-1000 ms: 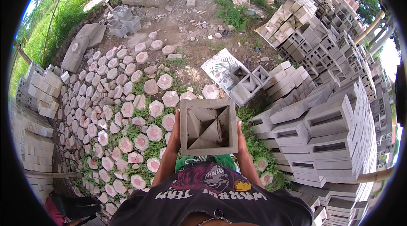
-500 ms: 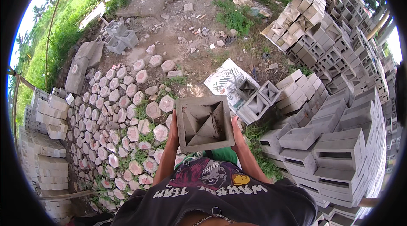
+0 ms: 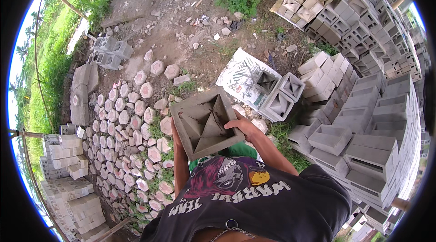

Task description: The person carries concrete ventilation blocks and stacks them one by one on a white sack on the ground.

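A square grey concrete block with slanted triangular faces inside its raised rim is held up in front of my body. My right hand grips its right side, the thumb lying over the rim. On the opposite side, my left hand supports the edge, most of its fingers hidden behind the block. Beyond it to the right, several similar concrete blocks rest at the edge of a white printed sack on the ground.
Hexagonal pavers cover the ground at left. Tall stacks of hollow concrete blocks stand close on the right, with paler blocks piled at far left. A small group of grey blocks sits near a concrete slab.
The block has turned and tilted, shifting slightly left. My right hand has moved from its side to put the thumb over the rim. My view has rotated a little.
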Motion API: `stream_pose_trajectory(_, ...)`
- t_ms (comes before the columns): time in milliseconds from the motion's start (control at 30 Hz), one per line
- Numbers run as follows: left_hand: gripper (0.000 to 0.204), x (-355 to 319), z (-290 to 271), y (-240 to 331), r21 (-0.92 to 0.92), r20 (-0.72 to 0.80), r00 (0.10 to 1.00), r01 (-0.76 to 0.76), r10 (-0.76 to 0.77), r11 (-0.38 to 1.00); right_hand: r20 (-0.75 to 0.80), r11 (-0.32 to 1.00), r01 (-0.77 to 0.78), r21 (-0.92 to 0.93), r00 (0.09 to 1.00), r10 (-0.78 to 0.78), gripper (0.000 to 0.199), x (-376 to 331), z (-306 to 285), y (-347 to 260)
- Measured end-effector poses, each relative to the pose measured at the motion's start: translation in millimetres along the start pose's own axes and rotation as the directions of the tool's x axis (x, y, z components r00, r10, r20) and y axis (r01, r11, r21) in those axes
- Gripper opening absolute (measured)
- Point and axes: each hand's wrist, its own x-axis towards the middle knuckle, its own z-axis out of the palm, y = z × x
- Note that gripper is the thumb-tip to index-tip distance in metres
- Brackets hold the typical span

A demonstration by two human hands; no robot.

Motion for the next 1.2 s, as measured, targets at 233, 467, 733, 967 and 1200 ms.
stream_pose_trajectory(233, 0.064, 163, 21, 55, 0.171, 0.070, 0.990, 0.106, -0.120, 0.980, -0.236, 0.989, 0.146, 0.028, 0.962, -0.135, 0.079, 101, -5, -50)
stream_pose_trajectory(467, 0.068, 263, 91, 129, 0.340, 0.192, 0.959, 0.133, -0.207, 0.931, -0.390, 0.944, 0.317, 0.089, 0.883, -0.260, 0.075, 163, 20, -108)
stream_pose_trajectory(733, 0.068, 366, 103, 107, 0.394, 0.282, 0.897, 0.215, -0.340, 0.894, -0.529, 0.935, 0.318, 0.156, 0.826, -0.193, 0.066, 183, 9, -165)
stream_pose_trajectory(967, 0.068, 461, 146, 91, 0.380, 0.262, 0.878, 0.287, -0.400, 0.879, -0.515, 0.924, 0.331, 0.192, 0.835, -0.192, 0.071, 247, -61, -212)
stream_pose_trajectory(1200, 0.072, 542, 257, 61, 0.486, 0.258, 0.907, 0.174, -0.331, 0.856, -0.505, 0.923, 0.355, 0.146, 0.829, -0.239, 0.076, 287, -160, -293)
